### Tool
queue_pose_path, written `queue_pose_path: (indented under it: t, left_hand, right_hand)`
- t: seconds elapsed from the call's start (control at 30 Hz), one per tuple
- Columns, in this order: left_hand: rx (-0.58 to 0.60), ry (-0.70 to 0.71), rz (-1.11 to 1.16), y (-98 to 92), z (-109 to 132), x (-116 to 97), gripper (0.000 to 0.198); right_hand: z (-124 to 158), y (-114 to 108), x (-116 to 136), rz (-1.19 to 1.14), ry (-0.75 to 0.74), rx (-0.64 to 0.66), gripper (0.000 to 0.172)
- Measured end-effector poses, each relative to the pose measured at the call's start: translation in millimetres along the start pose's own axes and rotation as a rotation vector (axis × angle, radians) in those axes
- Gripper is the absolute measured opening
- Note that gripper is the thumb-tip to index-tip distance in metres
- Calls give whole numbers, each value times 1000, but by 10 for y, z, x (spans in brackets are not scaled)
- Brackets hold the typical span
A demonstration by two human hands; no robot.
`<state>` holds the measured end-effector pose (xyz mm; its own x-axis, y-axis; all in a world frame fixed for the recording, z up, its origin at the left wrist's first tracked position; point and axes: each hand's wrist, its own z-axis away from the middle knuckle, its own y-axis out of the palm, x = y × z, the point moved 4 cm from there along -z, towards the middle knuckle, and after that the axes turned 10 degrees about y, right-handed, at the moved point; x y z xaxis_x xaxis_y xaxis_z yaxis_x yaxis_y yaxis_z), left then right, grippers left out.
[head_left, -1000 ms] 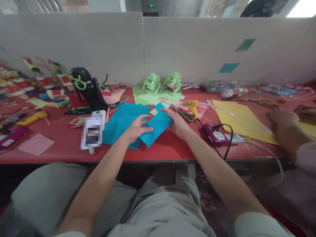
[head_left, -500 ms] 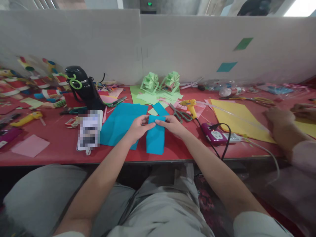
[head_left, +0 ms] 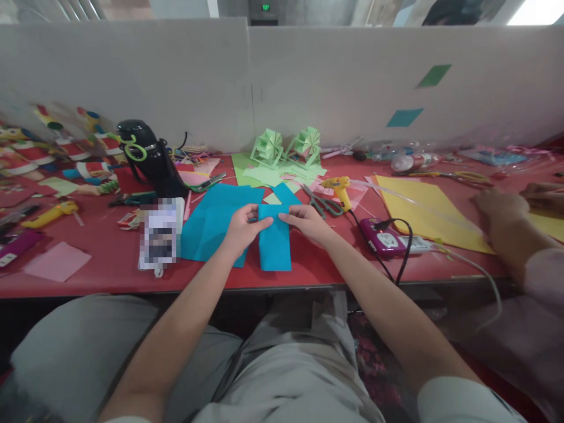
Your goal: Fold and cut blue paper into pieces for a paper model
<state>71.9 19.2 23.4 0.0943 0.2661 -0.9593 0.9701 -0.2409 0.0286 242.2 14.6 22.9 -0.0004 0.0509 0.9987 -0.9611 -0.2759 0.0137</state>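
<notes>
A folded strip of blue paper (head_left: pixel 275 247) is held upright between my two hands above the red table (head_left: pixel 211 279). My left hand (head_left: pixel 247 228) pinches its upper left edge, thumb on the front face. At the upper right edge my right hand (head_left: pixel 304 222) grips it the same way, with the fingers behind the paper hidden. Larger blue sheets (head_left: pixel 211 226) lie just left of my left hand. Beyond my right hand are grey-handled scissors (head_left: pixel 324 204) and a yellow glue gun (head_left: pixel 338 191).
Two green folded-paper models (head_left: pixel 268 147) stand at the back on green sheets. A phone (head_left: pixel 161 235) and a black bottle (head_left: pixel 147 155) are to the left. Right of me sit a purple power strip (head_left: pixel 383 238), yellow paper (head_left: pixel 434 211) and another person's hand (head_left: pixel 502 205).
Both thumbs have moved slightly apart along the top of the blue strip. The strip has shifted a little left and up.
</notes>
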Motion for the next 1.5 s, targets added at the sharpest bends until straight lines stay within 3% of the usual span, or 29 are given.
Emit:
queue_pose_path:
  t: [0.3, 1.1, 1.5]
  left_hand:
    - [-18, -4, 38, 22, 9, -4, 42]
    - [-35, -13, 117, 26, 21, 16, 42]
    - [-52, -40, 81, 12, 16, -11, 40]
  right_hand:
    - [17, -23, 60, 66, -59, -62, 44]
    - [14, -59, 75, 146, -136, -81, 43]
    - [1, -73, 12, 58, -36, -37, 40]
